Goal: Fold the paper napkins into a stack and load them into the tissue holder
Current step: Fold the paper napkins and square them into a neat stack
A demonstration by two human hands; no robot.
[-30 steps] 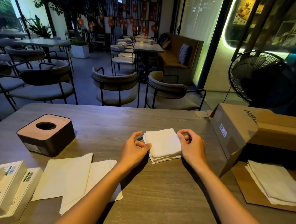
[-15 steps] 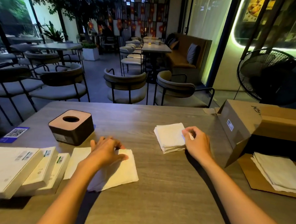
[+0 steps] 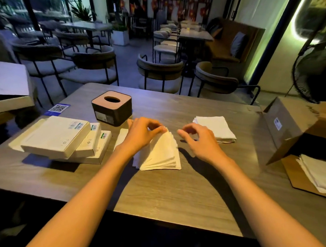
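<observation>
Left hand (image 3: pixel 140 135) — fanned paper napkins (image 3: pixel 161 153)

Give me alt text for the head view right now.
The left hand pinches up one corner of a napkin bundle on the wooden table, while the right hand hovers beside it holding nothing. A folded napkin stack lies right of them, the tissue holder behind left.

Café or restaurant: rows of dining tables (image 3: pixel 196 33), cushioned chairs (image 3: pixel 160 74), bench seat (image 3: pixel 230 45), QR-code sticker (image 3: pixel 58 108).
</observation>
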